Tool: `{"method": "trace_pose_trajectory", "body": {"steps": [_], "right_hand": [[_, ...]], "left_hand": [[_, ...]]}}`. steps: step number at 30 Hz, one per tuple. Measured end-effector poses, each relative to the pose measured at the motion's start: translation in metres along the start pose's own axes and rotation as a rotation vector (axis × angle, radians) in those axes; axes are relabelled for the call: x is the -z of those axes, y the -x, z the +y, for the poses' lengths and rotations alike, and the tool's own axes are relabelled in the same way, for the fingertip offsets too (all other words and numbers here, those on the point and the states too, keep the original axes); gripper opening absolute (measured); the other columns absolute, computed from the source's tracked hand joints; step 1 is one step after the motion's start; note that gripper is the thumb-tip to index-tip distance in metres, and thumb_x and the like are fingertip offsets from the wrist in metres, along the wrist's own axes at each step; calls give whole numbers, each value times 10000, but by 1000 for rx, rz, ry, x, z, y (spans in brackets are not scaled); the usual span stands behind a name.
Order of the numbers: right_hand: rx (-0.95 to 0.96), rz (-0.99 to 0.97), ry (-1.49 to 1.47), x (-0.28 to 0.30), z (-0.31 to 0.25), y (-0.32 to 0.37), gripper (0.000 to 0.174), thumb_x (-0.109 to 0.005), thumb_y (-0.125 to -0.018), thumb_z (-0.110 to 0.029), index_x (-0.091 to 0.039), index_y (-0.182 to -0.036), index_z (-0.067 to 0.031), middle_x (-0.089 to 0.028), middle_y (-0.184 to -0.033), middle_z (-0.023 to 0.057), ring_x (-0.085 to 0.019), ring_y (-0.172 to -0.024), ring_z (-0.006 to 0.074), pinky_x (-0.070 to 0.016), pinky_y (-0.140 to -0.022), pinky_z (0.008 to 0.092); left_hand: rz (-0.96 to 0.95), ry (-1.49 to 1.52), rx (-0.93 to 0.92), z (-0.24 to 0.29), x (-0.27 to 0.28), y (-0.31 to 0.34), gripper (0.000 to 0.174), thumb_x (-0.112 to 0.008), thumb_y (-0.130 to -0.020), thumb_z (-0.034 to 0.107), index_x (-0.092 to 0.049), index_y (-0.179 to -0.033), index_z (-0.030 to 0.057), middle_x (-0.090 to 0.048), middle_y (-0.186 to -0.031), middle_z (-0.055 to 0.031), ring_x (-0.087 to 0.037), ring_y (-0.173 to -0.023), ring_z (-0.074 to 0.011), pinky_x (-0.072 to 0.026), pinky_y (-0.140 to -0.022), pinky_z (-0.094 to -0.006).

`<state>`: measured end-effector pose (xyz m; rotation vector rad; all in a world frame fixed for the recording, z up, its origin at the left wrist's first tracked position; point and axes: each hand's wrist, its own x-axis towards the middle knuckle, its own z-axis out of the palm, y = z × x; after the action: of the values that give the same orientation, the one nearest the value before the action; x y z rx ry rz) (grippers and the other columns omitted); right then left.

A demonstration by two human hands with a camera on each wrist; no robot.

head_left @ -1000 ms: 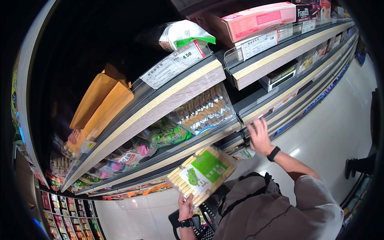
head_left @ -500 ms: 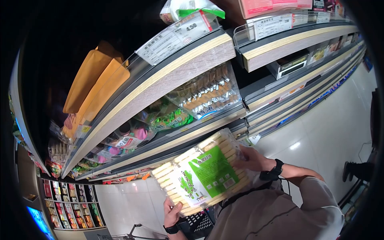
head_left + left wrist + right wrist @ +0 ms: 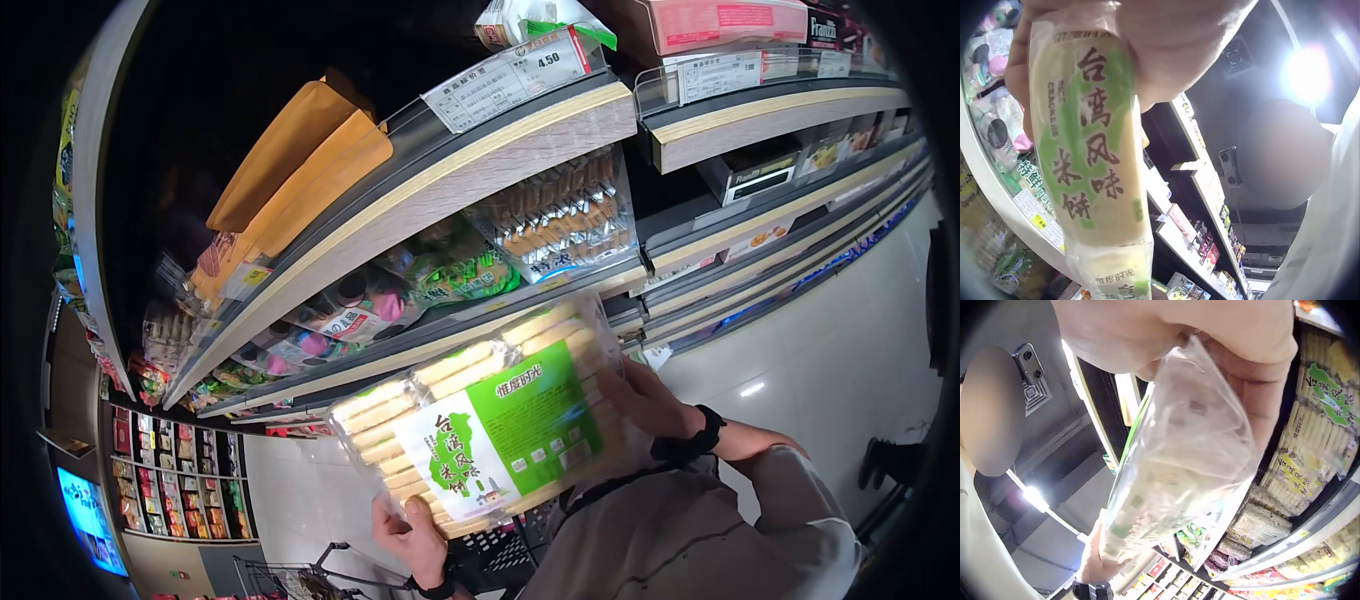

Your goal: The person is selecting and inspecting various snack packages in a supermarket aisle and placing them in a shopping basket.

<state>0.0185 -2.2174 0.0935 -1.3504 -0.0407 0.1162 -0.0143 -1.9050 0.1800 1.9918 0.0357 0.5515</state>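
A clear pack of rice crackers (image 3: 480, 420) with a green and white label faces up in front of the body, tilted. My left hand (image 3: 412, 540) grips its lower left corner, thumb on top. At the right end, my right hand (image 3: 650, 405) holds the edge of the wrapper, its fingers partly hidden behind the pack. The left wrist view shows the end of the rice cracker pack (image 3: 1097, 137) close up, with printed wrapped crackers. In the right wrist view, the sealed plastic end of the pack (image 3: 1179, 444) sits within the curled right hand (image 3: 1210, 331).
Curved shelves (image 3: 500, 130) of packaged snacks stand ahead, with price tags (image 3: 510, 78) on the upper edge. An orange carton (image 3: 300, 170) stands on the upper left shelf. Below the pack is a black basket (image 3: 505, 550). A lit screen (image 3: 90, 520) is at far left.
My right hand came from beside the shelf down to the pack's right end and took hold of it. The pack rose nearer the camera and turned flatter, now held in both hands.
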Motion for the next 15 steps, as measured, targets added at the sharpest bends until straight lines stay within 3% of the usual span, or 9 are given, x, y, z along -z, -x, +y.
{"method": "trace_pose_trajectory", "body": {"steps": [5,7,11,13,15], "right_hand": [[53,49,21,-5,-7,8,333,-416,-977,-178,-482,-1250,2,-598,-1001,39,-498,-897,76,-440,-779,270],[119,78,-28,-9,-16,9,330,-411,-978,-183,-491,-1234,9,-599,-997,40,-499,-891,78,-439,-780,272],[123,101,-63,-10,-15,14,340,-411,-976,-196,-486,-1226,21,-605,-1010,53,-509,-915,88,-433,-817,280],[94,116,-54,-7,-16,18,344,-411,-975,-199,-483,-1229,22,-608,-1022,61,-514,-928,92,-431,-830,282],[114,131,-80,-7,-24,20,343,-408,-976,-201,-478,-1230,18,-608,-1018,64,-518,-917,98,-437,-816,288]], "left_hand": [[-24,-15,-25,9,-4,-8,258,-573,-925,204,-558,-1002,-41,-605,-806,-41,-516,-676,-67,-413,-611,-217],[-92,101,75,22,-5,-9,270,-585,-918,211,-558,-993,-48,-608,-835,-47,-519,-708,-73,-416,-641,-221],[-104,145,14,12,-3,-15,294,-594,-912,225,-555,-994,-55,-607,-859,-58,-522,-739,-83,-420,-675,-229],[-81,221,51,17,-8,-16,251,-632,-885,209,-520,-889,-15,-554,-770,-17,-450,-670,-53,-350,-599,-203],[-86,213,48,21,-12,-16,258,-630,-886,219,-520,-888,-14,-548,-766,-13,-449,-670,-54,-350,-600,-203]]}}
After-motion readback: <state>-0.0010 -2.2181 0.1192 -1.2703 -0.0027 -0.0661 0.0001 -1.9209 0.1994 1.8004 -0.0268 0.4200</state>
